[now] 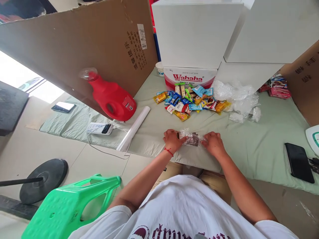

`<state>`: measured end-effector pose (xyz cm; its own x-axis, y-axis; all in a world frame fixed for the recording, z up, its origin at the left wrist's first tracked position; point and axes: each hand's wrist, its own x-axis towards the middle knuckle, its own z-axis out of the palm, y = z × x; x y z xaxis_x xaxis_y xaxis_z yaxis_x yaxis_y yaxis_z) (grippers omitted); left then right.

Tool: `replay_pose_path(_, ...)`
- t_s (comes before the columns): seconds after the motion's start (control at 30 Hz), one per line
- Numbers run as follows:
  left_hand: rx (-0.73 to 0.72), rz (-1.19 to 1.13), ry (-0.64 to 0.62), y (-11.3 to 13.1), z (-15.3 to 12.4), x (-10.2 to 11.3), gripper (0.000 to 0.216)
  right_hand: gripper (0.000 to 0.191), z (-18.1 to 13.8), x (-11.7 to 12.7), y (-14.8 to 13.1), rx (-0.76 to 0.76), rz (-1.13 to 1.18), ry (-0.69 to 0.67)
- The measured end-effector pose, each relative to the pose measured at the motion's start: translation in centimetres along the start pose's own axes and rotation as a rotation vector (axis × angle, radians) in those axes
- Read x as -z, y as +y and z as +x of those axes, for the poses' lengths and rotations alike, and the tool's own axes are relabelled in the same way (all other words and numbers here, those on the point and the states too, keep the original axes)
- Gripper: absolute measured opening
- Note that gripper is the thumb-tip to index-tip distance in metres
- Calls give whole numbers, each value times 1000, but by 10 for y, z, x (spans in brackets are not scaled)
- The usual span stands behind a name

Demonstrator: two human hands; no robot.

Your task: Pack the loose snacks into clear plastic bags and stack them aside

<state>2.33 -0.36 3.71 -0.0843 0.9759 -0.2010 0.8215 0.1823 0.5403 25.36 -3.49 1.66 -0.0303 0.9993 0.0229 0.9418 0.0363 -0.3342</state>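
Observation:
A small clear plastic bag with dark snack packets inside (190,138) lies on the pale green sheet (249,146) near its front edge. My left hand (172,140), a red string at its wrist, pinches the bag's left end with curled fingers. Gripping the right end is my right hand (212,143), fingers also closed. Beyond the hands sits a heap of colourful snack packets (190,101).
A red jug (112,98), a roll of clear film (134,127) and a white power bank (100,128) lie left. Crumpled clear bags (238,98), a Wahaha carton (190,78), white boxes and cardboard walls stand behind. A black phone (298,162) lies right; a green stool (72,207) is at lower left.

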Motion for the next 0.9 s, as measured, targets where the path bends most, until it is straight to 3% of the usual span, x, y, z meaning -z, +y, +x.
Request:
replay_pose_path(0.13,-54,-92,-35,4,-5,-3,43,11,-19,8,-28,-75,4,-43)
replay_pose_path(0.23,-206,-230,12,14,-18,-6,29,12,-26,9,-49,-75,204,-59)
replay_pose_path(0.33,-446,-167,151,20,-32,-11,14,15,-31,1,-59,-113,639,-74)
replay_pose_path(0.43,-712,34,282,17,-41,-21,1,13,-36,-7,-63,-188,1237,-123)
replay_pose_path(0.53,-940,146,422,6,-40,-33,11,18,-40,-11,-65,-334,1766,-194)
replay_pose_path(0.6,-1050,154,472,-1,-37,-38,14,26,-42,-13,-65,-463,1979,-245)
replay_pose_path(0.7,-1157,73,380,-8,-33,-39,15,24,-41,-21,-65,-581,2035,-262)
replay_pose_path(0.8,-1217,-130,148,-10,-36,-34,12,23,-39,-31,-63,-589,1990,-201)
replay_pose_path(0.87,-1168,-321,71,-10,-42,-31,10,22,-39,-35,-63,-577,1953,-151)
replay_pose_path(0.9,-1084,-418,99,-9,-46,-31,10,22,-39,-35,-63,-566,1928,-131)
